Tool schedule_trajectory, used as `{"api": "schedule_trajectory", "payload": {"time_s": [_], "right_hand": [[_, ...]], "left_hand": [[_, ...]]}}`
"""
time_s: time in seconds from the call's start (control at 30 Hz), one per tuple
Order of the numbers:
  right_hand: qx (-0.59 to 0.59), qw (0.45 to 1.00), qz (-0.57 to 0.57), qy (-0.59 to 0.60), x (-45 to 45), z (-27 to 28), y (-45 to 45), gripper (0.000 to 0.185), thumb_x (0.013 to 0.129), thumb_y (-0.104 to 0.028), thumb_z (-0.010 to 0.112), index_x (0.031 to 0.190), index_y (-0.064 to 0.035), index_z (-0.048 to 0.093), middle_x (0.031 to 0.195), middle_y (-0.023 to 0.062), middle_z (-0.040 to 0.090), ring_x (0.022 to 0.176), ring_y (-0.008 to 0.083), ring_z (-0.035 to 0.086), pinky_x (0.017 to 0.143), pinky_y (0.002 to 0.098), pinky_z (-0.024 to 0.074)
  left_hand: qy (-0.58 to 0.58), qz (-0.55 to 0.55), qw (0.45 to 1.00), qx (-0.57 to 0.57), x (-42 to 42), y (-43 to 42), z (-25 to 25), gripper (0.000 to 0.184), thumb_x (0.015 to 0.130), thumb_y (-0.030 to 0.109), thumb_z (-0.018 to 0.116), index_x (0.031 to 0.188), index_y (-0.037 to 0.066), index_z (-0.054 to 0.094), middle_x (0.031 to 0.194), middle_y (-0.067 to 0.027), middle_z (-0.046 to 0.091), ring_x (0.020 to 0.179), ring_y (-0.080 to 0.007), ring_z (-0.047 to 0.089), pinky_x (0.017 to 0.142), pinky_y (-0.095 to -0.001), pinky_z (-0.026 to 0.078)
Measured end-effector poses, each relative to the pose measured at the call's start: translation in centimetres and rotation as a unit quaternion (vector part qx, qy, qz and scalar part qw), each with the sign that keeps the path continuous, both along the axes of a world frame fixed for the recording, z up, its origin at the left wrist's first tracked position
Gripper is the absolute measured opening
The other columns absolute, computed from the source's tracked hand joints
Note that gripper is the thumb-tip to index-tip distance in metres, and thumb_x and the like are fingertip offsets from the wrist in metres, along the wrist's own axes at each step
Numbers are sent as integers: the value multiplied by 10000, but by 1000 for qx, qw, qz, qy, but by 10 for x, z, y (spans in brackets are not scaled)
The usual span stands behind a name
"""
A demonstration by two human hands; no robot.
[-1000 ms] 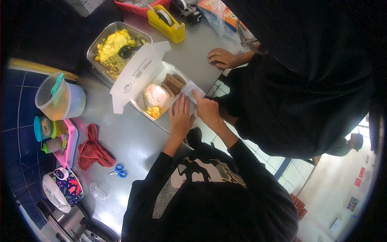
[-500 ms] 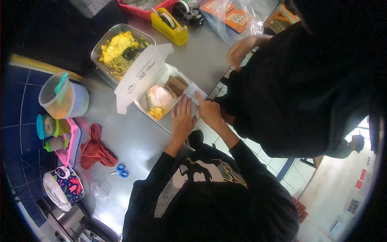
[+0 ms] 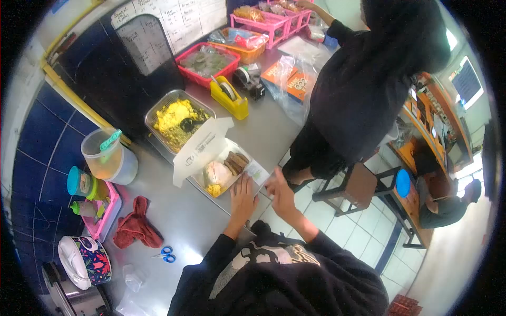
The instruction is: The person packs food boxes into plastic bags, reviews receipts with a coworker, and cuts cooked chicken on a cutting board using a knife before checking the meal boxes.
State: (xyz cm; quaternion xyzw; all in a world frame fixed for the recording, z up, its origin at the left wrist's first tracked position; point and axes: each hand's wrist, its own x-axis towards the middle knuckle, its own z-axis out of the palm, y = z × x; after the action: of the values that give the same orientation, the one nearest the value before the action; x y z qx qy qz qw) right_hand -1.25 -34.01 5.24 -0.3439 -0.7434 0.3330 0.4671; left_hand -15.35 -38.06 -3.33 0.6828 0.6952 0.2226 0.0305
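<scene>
A white cardboard food box (image 3: 224, 196) stands on the steel table with its lid (image 3: 197, 152) folded back. Inside are a white rice mound (image 3: 217, 174), brown slices (image 3: 236, 162) and a bit of yellow egg (image 3: 213, 190). Near the right end lies a small printed sachet (image 3: 256, 170). My left hand (image 3: 242, 201) rests flat against the near side, fingers stretched. At the right end, my right hand (image 3: 282, 196) has its fingers bent round a white side flap (image 3: 265, 178); its lower fingers are partly hidden.
Behind the box stand a tray of yellow food (image 3: 176, 113) and a yellow tape dispenser (image 3: 230, 100). Left are a plastic tub (image 3: 118, 160), a red cloth (image 3: 138, 224) and blue scissors (image 3: 167, 255). A co-worker (image 3: 363, 89) stands to the right, reaching toward pink baskets (image 3: 274, 26).
The view has tilted up, showing more of the far table. The co-worker has moved back from beside the box to the far baskets. My right hand has shifted slightly off the sachet.
</scene>
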Motion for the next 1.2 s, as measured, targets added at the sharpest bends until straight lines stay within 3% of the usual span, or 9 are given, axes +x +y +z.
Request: {"api": "schedule_trajectory", "payload": {"time_s": [0.17, 0.47, 0.63, 0.83, 0.9, 1.0, 1.03, 1.13, 1.2], "right_hand": [[24, 964, -26, -265, 102, -66, -70, 582, 640, 104, 480, 1198, -50, 545, 980, 166, 581, 901, 353, 562, 786, 389, 481], [-116, 954, -193, -199, 134, -99, -76, 494, 573, 131, 481, 1020, -57, 572, 930, 103, 571, 762, 260, 583, 628, 363, 474], [13, 981, -190, -30, 77, 12, 21, 548, 637, 73, 729, 1151, -50, 584, 725, 27, 609, 639, 121, 511, 520, 271, 402], [-33, 978, -161, 125, 27, 96, 34, 275, 783, 7, 693, 1052, 16, 639, 485, -94, 379, 465, -7, 297, 449, 182, 237], [-68, 988, -123, 62, 18, 57, 21, 232, 782, -55, 712, 1004, -11, 659, 577, -4, 518, 501, 20, 355, 460, 203, 318], [-83, 985, 3, -153, 21, -34, -32, 199, 807, -128, 631, 995, -61, 628, 872, 178, 658, 737, 367, 635, 597, 406, 494], [-170, 905, 96, -377, 33, -70, -48, 270, 832, -207, 593, 1071, -83, 609, 879, 207, 650, 789, 384, 640, 659, 461, 498], [-303, 825, 267, -395, 97, -169, -79, 217, 820, -224, 604, 967, -81, 676, 908, 244, 650, 836, 398, 627, 739, 460, 491], [-318, 857, 155, -375, 158, -262, -79, 211, 753, -200, 651, 932, -91, 676, 910, 203, 670, 856, 367, 639, 738, 447, 505]], "left_hand": [[16, 4, 1000, -17, 1, -3, -4, 720, 726, 265, 674, 1328, 11, 371, 1428, -161, 337, 1301, -291, 341, 1076, -477, 230], [14, 4, 1000, -18, 3, -4, -3, 713, 734, 264, 658, 1330, -2, 371, 1444, -155, 319, 1301, -294, 337, 1081, -477, 227], [17, 8, 1000, -8, 4, -4, -8, 725, 733, 269, 661, 1337, -4, 369, 1446, -155, 318, 1313, -296, 323, 1082, -478, 229], [19, 10, 999, -25, 2, -4, -5, 713, 747, 279, 654, 1336, -5, 371, 1437, -157, 331, 1319, -293, 316, 1079, -476, 228], [9, 12, 999, -33, 6, -6, -12, 711, 751, 280, 652, 1336, -6, 370, 1437, -157, 331, 1321, -292, 314, 1077, -477, 230], [15, 18, 1000, -13, 1, -3, -10, 713, 747, 271, 655, 1337, -8, 367, 1436, -155, 331, 1331, -288, 304, 1073, -478, 235], [11, 17, 1000, -13, 3, -5, -9, 709, 747, 268, 653, 1335, -9, 369, 1435, -156, 332, 1334, -288, 299, 1074, -478, 234], [11, 13, 1000, -2, 3, -4, -6, 703, 747, 259, 650, 1333, -10, 370, 1432, -160, 333, 1339, -288, 293, 1076, -479, 231], [7, 2, 1000, 3, 2, -5, -5, 696, 747, 247, 649, 1329, -16, 370, 1424, -172, 331, 1340, -292, 289, 1081, -479, 228]]}}
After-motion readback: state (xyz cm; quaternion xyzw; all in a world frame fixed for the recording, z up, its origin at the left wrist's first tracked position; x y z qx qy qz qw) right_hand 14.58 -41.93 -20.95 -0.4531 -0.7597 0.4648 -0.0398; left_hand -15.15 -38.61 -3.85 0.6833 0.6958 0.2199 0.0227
